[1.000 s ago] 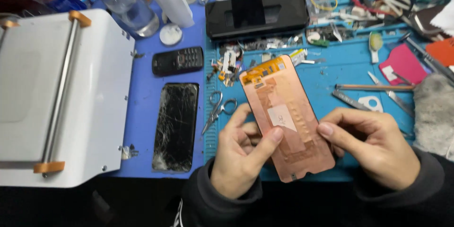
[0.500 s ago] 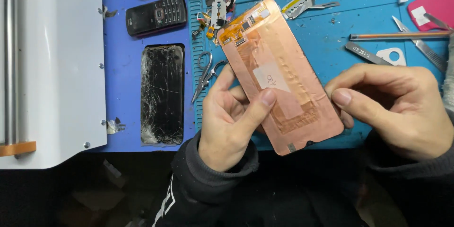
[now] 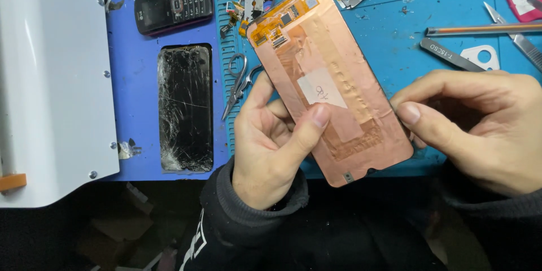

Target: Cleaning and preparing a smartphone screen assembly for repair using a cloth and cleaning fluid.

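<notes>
There is one view only, from the camera on my head. It looks steeply down over my chest at the bench, close enough that my left hand [image 3: 270,144] and right hand [image 3: 480,127] fill the lower middle and right of the frame. The far edge of the view cuts across the blue mat [image 3: 395,22] near its clutter of tools. A white machine [image 3: 51,79] runs off the left edge, and my dark sleeves run off the bottom. With no second view, nothing is shared.
</notes>
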